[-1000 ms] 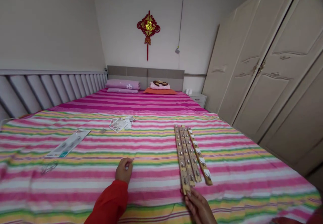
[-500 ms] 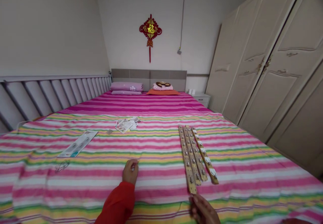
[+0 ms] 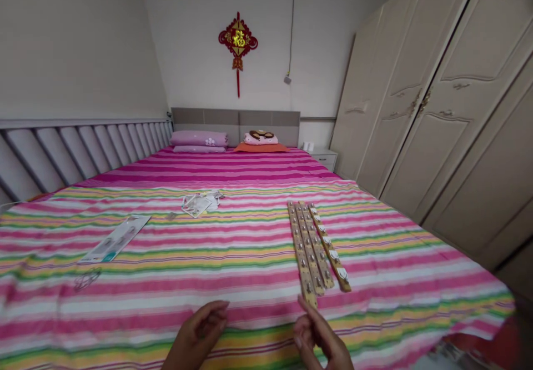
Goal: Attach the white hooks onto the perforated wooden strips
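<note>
Both hands empty, fingers loosely open: right hand [image 3: 318, 339] just beside the end of a wooden hook rack [image 3: 303, 264], left hand [image 3: 199, 334] above the striped bedspread [image 3: 395, 286].

a home bedroom: a wide striped bed [image 3: 250, 170], pillows [image 3: 199, 138], a cream wardrobe [image 3: 449, 148].

Two hands, the left hand [image 3: 197, 334] and the right hand [image 3: 318, 334], show at the bottom of the frame. Right of centre lie three wooden hook strips [image 3: 310, 248], one of them with white hooks [image 3: 332, 253]. Left of centre are one long packaging card [image 3: 114, 238] and one small heap of paper wrappers [image 3: 200, 203]. Upper centre, one red hanging knot [image 3: 238, 39] marks the wall, above one bedside cabinet [image 3: 325, 159] at the far right of the headboard.
</note>
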Motion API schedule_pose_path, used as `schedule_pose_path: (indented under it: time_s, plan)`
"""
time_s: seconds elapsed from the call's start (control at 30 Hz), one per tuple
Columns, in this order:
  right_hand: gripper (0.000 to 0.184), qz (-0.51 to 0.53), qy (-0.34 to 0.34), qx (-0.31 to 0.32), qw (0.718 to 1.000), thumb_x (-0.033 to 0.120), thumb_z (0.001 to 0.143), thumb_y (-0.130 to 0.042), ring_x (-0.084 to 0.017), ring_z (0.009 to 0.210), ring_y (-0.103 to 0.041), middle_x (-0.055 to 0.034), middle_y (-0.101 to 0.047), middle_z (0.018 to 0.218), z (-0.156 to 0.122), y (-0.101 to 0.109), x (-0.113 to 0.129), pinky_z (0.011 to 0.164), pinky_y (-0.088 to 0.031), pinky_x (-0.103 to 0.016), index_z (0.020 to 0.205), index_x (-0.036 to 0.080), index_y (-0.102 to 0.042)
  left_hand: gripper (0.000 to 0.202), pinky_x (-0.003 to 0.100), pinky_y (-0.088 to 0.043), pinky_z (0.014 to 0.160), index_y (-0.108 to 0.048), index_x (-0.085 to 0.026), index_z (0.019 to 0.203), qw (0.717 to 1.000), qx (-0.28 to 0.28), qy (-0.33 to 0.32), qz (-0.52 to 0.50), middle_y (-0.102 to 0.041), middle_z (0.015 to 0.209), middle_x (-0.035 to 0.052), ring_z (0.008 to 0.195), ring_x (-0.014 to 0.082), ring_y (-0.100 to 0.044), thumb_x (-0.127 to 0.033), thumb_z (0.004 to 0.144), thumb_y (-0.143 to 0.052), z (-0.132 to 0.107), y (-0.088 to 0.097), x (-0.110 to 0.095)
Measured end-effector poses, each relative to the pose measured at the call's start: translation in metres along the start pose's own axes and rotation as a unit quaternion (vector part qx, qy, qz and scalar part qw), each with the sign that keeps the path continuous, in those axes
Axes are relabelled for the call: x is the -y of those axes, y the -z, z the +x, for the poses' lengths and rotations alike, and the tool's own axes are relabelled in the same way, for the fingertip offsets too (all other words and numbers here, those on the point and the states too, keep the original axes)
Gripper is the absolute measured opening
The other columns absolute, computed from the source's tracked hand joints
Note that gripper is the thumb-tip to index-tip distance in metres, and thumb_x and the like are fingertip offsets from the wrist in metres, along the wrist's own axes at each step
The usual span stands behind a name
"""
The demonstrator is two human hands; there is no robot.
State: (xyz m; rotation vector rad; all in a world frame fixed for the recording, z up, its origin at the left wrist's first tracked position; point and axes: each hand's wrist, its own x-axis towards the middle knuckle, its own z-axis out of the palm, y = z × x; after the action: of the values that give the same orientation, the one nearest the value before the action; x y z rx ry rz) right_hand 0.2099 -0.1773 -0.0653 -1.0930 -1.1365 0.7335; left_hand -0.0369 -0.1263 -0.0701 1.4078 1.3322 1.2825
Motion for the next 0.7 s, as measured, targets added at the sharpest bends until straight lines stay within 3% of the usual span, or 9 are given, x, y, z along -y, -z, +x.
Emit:
schedule_pose_path:
  time_s: [0.07,0.17,0.27,0.37,0.47,0.57,0.7]
  plan:
    - [0.055,-0.030,0.088,0.000,0.996,0.035,0.085,-0.056,-0.014,0.060,-0.057,-0.0045,-0.066,0.080,0.015,-0.003,0.030,0.059,-0.049,-0.026,0.137,0.024,-0.042,0.047,0.026,-0.054,0.068,-0.063,-0.021,0.113,0.993,0.019,-0.100,0.064,-0.068,0.080,0.0031,0.069,0.0149,-0.064,-0.040,0.069,-0.068,-0.003,0.005,-0.035]
    - [0.070,-0.065,0.184,-0.012,0.981,0.022,0.087,-0.053,-0.015,0.065,-0.059,-0.0057,-0.067,0.091,0.036,-0.009,0.062,0.066,-0.051,-0.030,0.147,0.027,-0.017,0.068,0.025,-0.053,0.067,-0.040,-0.026,0.136,0.963,-0.047,-0.233,0.129,-0.065,0.079,-0.0006,0.066,0.0119,-0.062,-0.030,0.073,-0.067,-0.002,0.011,-0.081]
    - [0.085,-0.077,0.237,-0.013,0.968,0.015,0.084,-0.056,-0.015,0.065,-0.059,-0.0023,-0.066,0.084,0.051,-0.017,0.072,0.066,-0.051,-0.031,0.148,0.027,0.000,0.086,0.026,-0.052,0.066,-0.019,-0.026,0.144,0.945,-0.113,-0.266,0.152,-0.061,0.071,-0.0047,0.058,0.0109,-0.057,-0.030,0.073,-0.068,0.001,0.010,-0.102]
    - [0.092,-0.060,0.189,-0.007,0.980,0.017,0.080,-0.061,-0.014,0.057,-0.055,0.0040,-0.061,0.068,0.060,-0.024,0.068,0.060,-0.048,-0.029,0.148,0.024,0.002,0.098,0.029,-0.051,0.063,-0.008,-0.021,0.146,0.954,-0.150,-0.211,0.151,-0.057,0.065,-0.0061,0.054,0.0121,-0.054,-0.038,0.071,-0.068,0.010,0.006,-0.097]
    - [0.089,-0.058,0.079,0.001,0.995,0.022,0.075,-0.066,-0.013,0.048,-0.049,0.0075,-0.053,0.056,0.064,-0.029,0.055,0.051,-0.043,-0.025,0.147,0.020,-0.015,0.104,0.027,-0.049,0.058,-0.007,-0.018,0.147,0.970,-0.139,-0.143,0.142,-0.054,0.063,-0.0063,0.052,0.0125,-0.051,-0.044,0.067,-0.068,0.020,0.006,-0.074]
    - [0.080,-0.088,0.015,0.015,0.996,0.021,0.071,-0.066,-0.013,0.044,-0.044,0.0088,-0.048,0.050,0.066,-0.030,0.034,0.046,-0.037,-0.024,0.143,0.018,-0.031,0.105,0.024,-0.045,0.050,-0.008,-0.018,0.147,0.981,-0.114,-0.080,0.134,-0.051,0.058,-0.0079,0.047,0.0114,-0.047,-0.045,0.065,-0.068,0.025,0.008,-0.049]
    - [0.081,-0.124,-0.040,0.056,0.990,0.012,0.063,-0.060,-0.012,0.040,-0.042,0.0104,-0.046,0.044,0.069,-0.028,-0.002,0.043,-0.032,-0.022,0.140,0.019,-0.036,0.106,0.023,-0.038,0.044,-0.009,-0.017,0.147,0.985,-0.109,-0.024,0.131,-0.048,0.051,-0.0098,0.042,0.0115,-0.045,-0.045,0.062,-0.067,0.025,0.009,-0.026]
